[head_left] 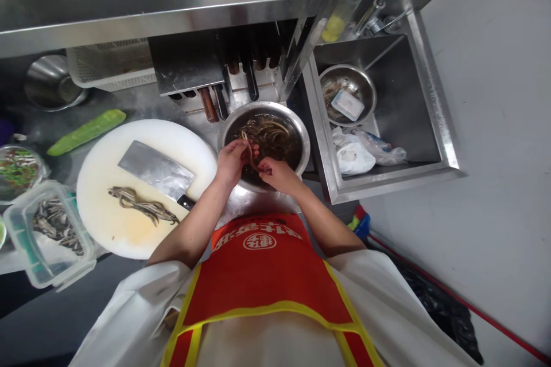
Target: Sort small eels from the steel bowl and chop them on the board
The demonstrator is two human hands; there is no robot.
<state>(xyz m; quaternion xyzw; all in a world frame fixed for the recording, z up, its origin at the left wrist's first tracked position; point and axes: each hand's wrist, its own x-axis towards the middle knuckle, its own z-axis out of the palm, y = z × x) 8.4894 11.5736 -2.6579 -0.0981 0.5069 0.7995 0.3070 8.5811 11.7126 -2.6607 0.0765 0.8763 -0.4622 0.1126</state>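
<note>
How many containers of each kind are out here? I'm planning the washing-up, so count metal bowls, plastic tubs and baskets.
Metal bowls: 3 (by the hands, in the sink, far left)
Clear plastic tubs: 1
White mesh baskets: 1
Total: 5

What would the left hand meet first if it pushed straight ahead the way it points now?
Probably the dark strips soaking in the steel bowl; the left hand already pinches one strip above its near rim. Depth is uncertain.

A cleaver (155,171) lies on a white board (103,223) left of the fingers, a cucumber (86,132) farther left, a sink (430,120) right.
</note>
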